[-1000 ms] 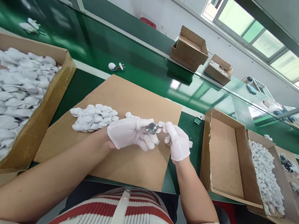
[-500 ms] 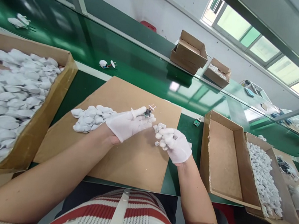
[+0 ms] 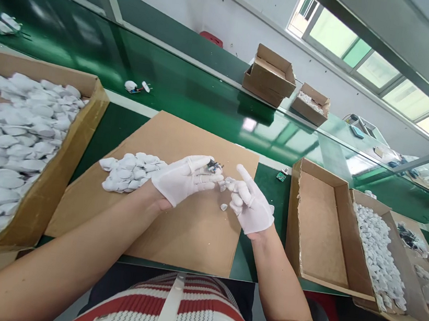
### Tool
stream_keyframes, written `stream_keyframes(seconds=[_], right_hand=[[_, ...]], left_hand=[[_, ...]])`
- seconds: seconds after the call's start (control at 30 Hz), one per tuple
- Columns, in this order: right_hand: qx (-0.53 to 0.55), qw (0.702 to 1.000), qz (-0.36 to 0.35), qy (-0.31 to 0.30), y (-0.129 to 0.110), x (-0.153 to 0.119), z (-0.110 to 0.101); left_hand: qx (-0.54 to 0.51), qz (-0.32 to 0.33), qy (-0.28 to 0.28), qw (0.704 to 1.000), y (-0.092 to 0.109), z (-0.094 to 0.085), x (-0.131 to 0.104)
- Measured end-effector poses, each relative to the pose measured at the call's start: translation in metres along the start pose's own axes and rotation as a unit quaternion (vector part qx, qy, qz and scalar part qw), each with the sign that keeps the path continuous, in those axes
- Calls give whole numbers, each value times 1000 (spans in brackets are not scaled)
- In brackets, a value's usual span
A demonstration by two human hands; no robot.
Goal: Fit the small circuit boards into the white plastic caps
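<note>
Jagged dark component (image 3: 214,167) in left hand's (image 3: 181,179) grip; right hand (image 3: 250,207) half-curled by rounded white pieces (image 3: 223,207), hold unclear

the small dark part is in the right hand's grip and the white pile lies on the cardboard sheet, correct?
Wrong side: the head view shows the small dark part in the left hand's grip; the white pile does lie on the cardboard sheet.

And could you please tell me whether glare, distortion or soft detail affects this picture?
Head view: glare on the glossy green surface, windows washed pale; head view: wide-angle stretch toward the edges; head view: the dark part at the left hand lacks fine detail.
</note>
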State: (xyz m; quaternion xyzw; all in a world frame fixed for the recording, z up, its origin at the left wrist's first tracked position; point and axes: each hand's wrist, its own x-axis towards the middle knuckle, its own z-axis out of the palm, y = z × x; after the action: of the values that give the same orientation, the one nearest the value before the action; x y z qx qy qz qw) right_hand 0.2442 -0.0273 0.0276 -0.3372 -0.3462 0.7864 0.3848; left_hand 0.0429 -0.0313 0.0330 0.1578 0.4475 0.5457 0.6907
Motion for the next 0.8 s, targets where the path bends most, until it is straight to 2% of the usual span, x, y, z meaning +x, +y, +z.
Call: stream_keyframes(seconds=[0.1, 0.2, 0.37, 0.43, 0.53, 0.57, 0.63, 0.7, 0.8], right_hand=[[-16, 1000, -19, -9, 2, 1, -1], [-28, 998, -52, 18, 3, 2, -1], [-51, 998, -19, 19, 4, 3, 7], [-91, 993, -38, 62, 7, 5, 10], [-164, 963, -100, 188, 14, 10, 13], [-182, 948, -126, 229, 16, 12, 13], [-201, 920, -184, 283, 22, 15, 14], [-182, 907, -236, 297, 28, 20, 12], [-206, 916, -217, 266, 36, 32, -1]], left_hand=[[-2, -2, -34, 999, 0, -1, -1], [1, -1, -49, 999, -1, -4, -2], [5, -39, -135, 990, -2, -8, -3], [53, -38, -148, 987, -6, -7, -2], [168, 10, -154, 974, -17, -2, 1], [210, 26, -170, 963, -22, 0, 2], [282, 55, -249, 925, -31, 6, 2], [251, 69, -245, 934, -40, 10, 4], [206, 39, -214, 954, -49, 14, 13]])
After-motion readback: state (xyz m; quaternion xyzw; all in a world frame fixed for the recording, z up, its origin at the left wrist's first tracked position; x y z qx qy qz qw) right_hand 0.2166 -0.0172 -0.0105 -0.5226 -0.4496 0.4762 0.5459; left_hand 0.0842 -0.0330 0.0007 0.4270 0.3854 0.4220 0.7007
